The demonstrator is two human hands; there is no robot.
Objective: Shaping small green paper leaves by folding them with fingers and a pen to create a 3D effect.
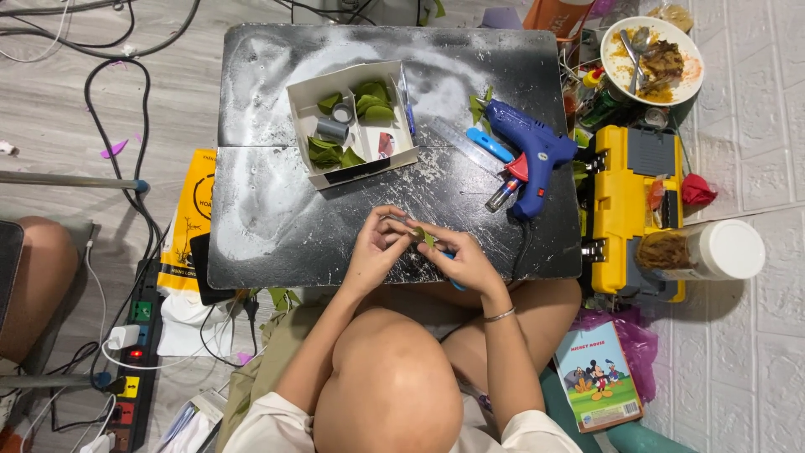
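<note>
My left hand (379,247) and my right hand (461,258) meet over the front edge of a low black table (277,210). Together they pinch a small green leaf piece (426,237) on a thin stem. A blue tool handle (454,283) sticks out under my right hand. A white cardboard box (352,122) further back holds green leaves and a roll of grey tape (330,129). A blue glue gun (528,151) lies to the right, beside a clear ruler (459,144).
A yellow toolbox (631,210) stands right of the table, with a jar (700,250) and a plate of food (651,59) near it. A power strip (130,361) and cables lie on the floor at left. Another person's knee (33,277) shows at far left.
</note>
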